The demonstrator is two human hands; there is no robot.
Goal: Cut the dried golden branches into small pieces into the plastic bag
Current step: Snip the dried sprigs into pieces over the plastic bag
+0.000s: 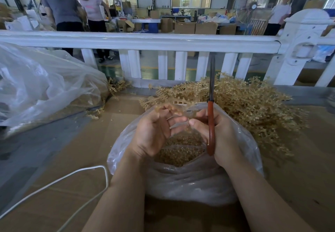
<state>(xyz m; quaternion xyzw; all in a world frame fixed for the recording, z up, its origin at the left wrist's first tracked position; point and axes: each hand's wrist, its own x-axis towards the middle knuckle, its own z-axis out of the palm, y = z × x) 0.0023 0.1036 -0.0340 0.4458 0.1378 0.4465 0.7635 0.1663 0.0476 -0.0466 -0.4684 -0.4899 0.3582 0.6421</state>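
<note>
Big clear bag (45, 84) sits far left on the cardboard-covered tabletop (76, 159). Left hand (154, 132) pinches a small golden sprig (167, 108) over the open plastic bag (181, 177), which is part full of cut bits. Right hand (219, 133) grips red-handled scissors (210, 123), blades pointing up. Golden branches (253, 103) piled just behind, right.

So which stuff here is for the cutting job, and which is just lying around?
For the job:
scissors, held in the right hand
golden sprig, held in the left hand
plastic bag of cut pieces
pile of golden branches

Just lying about:
white cord
big clear bag
white fence
</note>
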